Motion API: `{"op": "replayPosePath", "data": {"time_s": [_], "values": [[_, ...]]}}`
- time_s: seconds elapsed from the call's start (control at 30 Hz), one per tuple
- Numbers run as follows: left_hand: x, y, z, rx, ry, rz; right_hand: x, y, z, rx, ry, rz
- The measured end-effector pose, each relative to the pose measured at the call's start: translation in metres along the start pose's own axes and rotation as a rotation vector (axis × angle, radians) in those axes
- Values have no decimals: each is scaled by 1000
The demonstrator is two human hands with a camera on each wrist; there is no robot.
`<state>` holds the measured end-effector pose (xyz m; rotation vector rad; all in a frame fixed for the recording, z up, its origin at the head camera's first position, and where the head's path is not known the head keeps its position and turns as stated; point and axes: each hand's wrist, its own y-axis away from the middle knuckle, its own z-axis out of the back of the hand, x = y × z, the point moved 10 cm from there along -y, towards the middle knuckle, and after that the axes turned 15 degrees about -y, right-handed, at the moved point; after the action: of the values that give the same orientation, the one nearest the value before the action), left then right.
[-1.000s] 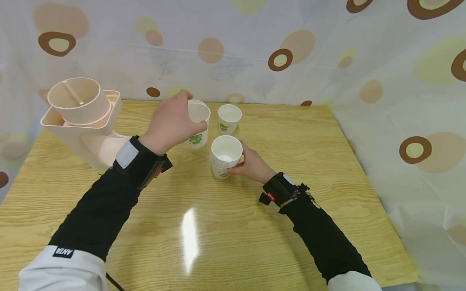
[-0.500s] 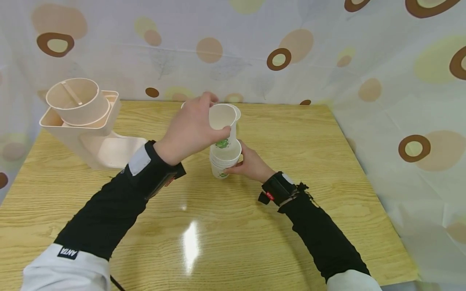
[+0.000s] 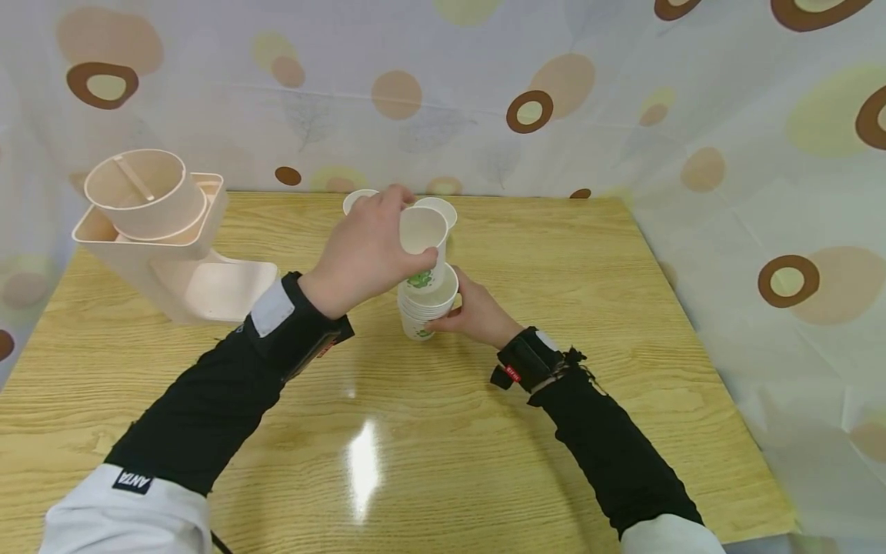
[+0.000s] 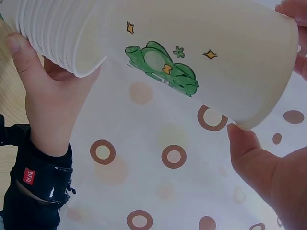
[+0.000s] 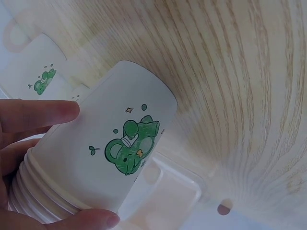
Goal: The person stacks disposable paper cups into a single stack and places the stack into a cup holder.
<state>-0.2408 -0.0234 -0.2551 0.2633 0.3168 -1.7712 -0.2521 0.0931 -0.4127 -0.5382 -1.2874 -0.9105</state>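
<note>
Two hands meet mid-table: left hand grips a paper cup entering the cup stack clasped by the right hand; wrist views reveal green frog prints.

- Wooden table, light grain, showing a bright glare patch near the front edge.
- Pale curtain, printed with brown rings and tan dots, hanging behind and along the right side.
</note>
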Motion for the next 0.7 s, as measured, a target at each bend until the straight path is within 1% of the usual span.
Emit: {"op": "replayPosePath", "data": {"time_s": [0.13,0.3,0.5,0.7], "values": [[-1,-1,-5,32,-14,8,1,1,-1,1,-8,2],[-2,-1,-15,98,-27,7,1,1,-2,2,-2,-2],[-6,0,-25,169,-26,-31,-1,0,-2,6,-1,-13],[-13,0,-26,179,-36,-86,0,0,-2,5,28,-11]]}}
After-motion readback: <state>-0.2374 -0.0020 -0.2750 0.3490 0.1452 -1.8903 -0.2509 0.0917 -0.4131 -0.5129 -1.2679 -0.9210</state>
